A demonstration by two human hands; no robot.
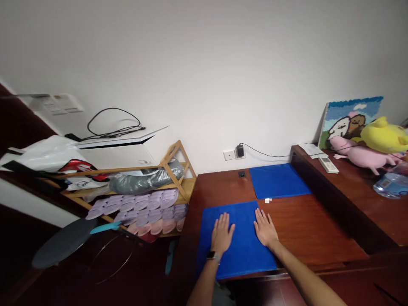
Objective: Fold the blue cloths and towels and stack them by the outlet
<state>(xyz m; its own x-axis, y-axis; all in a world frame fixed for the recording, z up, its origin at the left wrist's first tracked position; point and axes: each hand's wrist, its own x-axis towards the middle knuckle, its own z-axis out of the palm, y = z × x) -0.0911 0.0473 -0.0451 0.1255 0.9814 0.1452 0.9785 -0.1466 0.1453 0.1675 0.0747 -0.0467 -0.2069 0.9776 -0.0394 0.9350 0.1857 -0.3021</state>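
Observation:
A blue cloth point(244, 242) lies flat on the brown wooden desk point(306, 225), near its front edge. On the left part of this cloth my left hand point(222, 234) rests palm down, fingers stretched out, with a watch on the wrist. My right hand point(265, 228) lies at the cloth's right edge, also flat with its fingers spread. Neither hand holds anything. Farther back on the desk is a second blue cloth point(279, 180), with a small white tag point(268, 200) at its front edge.
Slippers point(149, 202) fill a wooden rack point(188, 189) at the left, under a white box point(117, 153). A charger point(240, 150) is plugged into the wall. Right, a raised surface holds a remote point(328, 165), a pink plush toy point(363, 156) and a bottle point(390, 183).

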